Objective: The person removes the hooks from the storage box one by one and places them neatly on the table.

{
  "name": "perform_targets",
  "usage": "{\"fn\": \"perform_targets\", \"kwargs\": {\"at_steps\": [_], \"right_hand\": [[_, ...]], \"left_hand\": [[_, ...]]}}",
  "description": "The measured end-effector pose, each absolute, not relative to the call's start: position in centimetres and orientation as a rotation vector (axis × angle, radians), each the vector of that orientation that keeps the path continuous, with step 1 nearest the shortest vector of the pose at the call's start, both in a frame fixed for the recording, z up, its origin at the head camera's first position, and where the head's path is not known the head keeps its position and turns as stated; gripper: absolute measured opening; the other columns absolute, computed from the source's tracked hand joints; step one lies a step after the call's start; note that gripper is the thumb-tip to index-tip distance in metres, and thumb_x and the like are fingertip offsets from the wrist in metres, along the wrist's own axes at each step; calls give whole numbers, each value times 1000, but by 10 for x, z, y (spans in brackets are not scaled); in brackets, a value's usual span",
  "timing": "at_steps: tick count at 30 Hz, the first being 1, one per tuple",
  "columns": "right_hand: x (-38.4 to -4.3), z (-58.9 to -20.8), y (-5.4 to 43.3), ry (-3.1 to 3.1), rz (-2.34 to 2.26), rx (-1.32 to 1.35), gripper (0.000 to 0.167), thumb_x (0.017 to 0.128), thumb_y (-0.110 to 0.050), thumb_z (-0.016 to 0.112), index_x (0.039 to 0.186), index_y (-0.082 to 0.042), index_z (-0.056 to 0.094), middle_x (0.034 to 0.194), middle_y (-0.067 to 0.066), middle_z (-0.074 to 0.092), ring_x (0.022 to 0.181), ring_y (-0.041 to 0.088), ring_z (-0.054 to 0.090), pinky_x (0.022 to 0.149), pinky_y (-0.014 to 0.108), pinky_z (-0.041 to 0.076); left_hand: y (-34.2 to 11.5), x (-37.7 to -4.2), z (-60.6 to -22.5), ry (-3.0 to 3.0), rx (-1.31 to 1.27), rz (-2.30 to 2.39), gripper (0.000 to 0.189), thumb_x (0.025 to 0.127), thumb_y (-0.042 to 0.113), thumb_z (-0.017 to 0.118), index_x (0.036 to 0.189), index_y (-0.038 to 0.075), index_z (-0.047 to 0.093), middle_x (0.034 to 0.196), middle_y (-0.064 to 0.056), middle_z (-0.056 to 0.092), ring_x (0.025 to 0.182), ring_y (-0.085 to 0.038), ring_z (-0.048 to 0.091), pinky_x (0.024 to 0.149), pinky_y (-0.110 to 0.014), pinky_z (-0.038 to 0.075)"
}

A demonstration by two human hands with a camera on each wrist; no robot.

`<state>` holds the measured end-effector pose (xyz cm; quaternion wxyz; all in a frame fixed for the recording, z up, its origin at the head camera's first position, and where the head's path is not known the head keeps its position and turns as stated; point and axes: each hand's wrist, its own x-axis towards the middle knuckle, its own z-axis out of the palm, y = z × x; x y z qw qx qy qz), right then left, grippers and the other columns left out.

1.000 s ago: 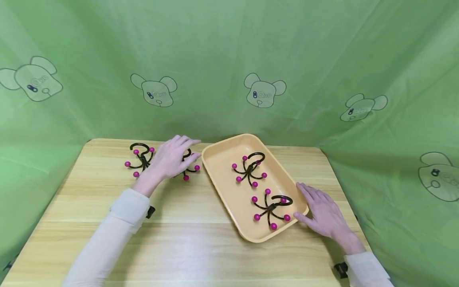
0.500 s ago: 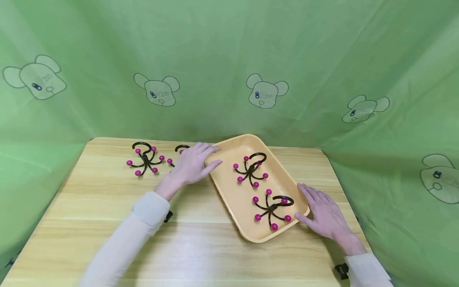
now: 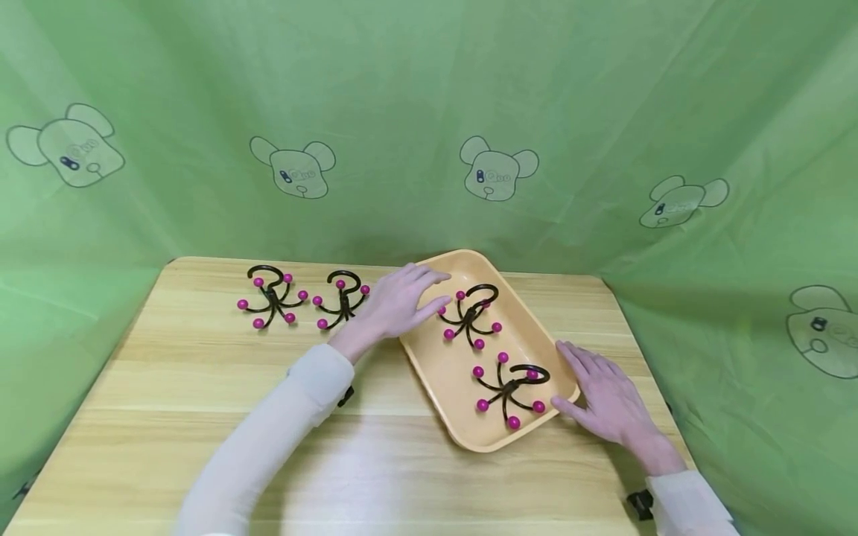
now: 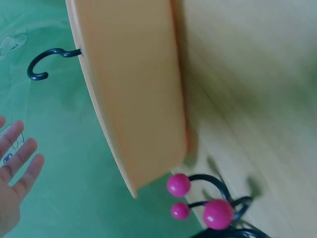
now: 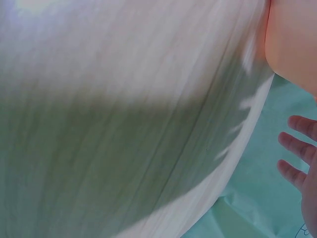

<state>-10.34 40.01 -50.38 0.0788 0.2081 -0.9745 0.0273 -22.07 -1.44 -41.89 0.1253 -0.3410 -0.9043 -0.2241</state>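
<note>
My left hand [image 3: 398,304], fingers spread and holding nothing, is over the upper left rim of a peach plastic tray [image 3: 429,365]. Its fingertips are close to the upper of two black hooks in the tray. That upper hook [image 3: 469,316] has a curved top and several thin arms tipped with magenta balls. Lower in the tray lies a matching hook [image 3: 511,387]. At the tray's lower right corner is my right hand [image 3: 608,398], thumb and fingertips right at the rim, fingers fairly straight. The left wrist view shows my left fingers [image 4: 20,168] extended beside the tray's wall.
Two more ball-tipped hooks lie on the wooden table [image 3: 348,461] left of the tray: one far left [image 3: 271,298], and another hook [image 3: 344,301] partly behind my left hand. A green curtain [image 3: 402,208] with mouse-face drawings hangs behind the table and along both sides.
My left hand has moved right, from above the second hook on the table to over the tray, uncovering the table hooks. My right hand and the tray look still.
</note>
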Motion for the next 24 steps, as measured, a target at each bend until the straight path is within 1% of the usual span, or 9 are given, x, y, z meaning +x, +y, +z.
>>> {"fn": "perform_targets", "kwargs": {"at_steps": [3,8,11,17,20,24], "right_hand": [[-104,-504,400,-2924,82,623,104,89,-63,69,167,-10,26,164,23,43,144,47,48,119,66,38],[-105,-504,400,-2932,81,617,104,89,-62,70,168,-11,24,164,23,43,145,47,47,120,66,37],[-105,-504,399,-2928,79,617,104,89,-61,71,168,-11,25,164,23,44,144,47,48,119,66,38],[-105,-504,399,-2920,82,623,104,89,-62,70,167,-10,26,163,24,45,143,47,49,119,66,39],[-104,-503,399,-2920,87,626,104,89,-62,70,167,-10,25,163,24,45,143,47,49,119,66,39],[-104,-503,399,-2925,92,624,104,90,-62,69,168,-11,23,163,24,45,143,47,49,119,67,38]], "left_hand": [[-5,-225,-416,-2664,-999,-634,50,108,50,53,146,20,60,148,-5,65,135,-26,62,111,-45,56],[10,-229,-416,-2673,-1004,-628,48,108,49,54,146,21,60,147,-3,65,137,-24,61,111,-43,56],[17,-231,-417,-2704,-1019,-619,50,108,51,52,148,22,58,148,-2,64,138,-24,61,110,-43,56],[30,-236,-420,-2791,-1012,-622,52,110,52,48,153,23,53,157,-4,57,147,-25,52,117,-48,51],[35,-238,-422,-2821,-1001,-622,54,110,52,47,155,23,51,160,-5,54,150,-26,49,118,-51,51],[41,-242,-425,-2834,-989,-605,55,110,53,47,155,23,50,160,-5,54,150,-26,50,115,-50,53]]}}
